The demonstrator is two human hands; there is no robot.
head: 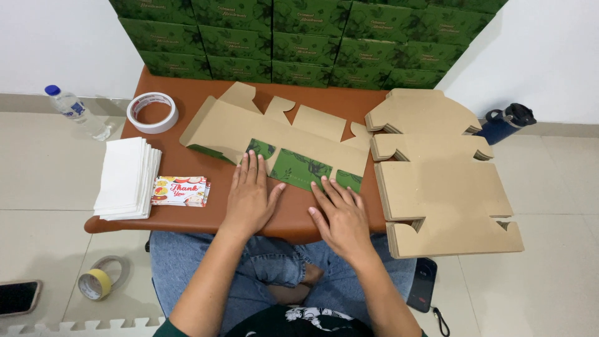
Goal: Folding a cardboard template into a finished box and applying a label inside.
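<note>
Head view: I'm pressing both flat, spread hands, left hand (249, 198) and right hand (340, 217), on the light, stiff cardboard box blank (274, 134) at centre frame; its folded green edge looks best to grip.

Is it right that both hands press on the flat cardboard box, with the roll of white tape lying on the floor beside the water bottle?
Not quite. In the head view both hands, left hand and right hand, do press on the flat cardboard box, but the roll of white tape lies on the brown table, not the floor.
</note>
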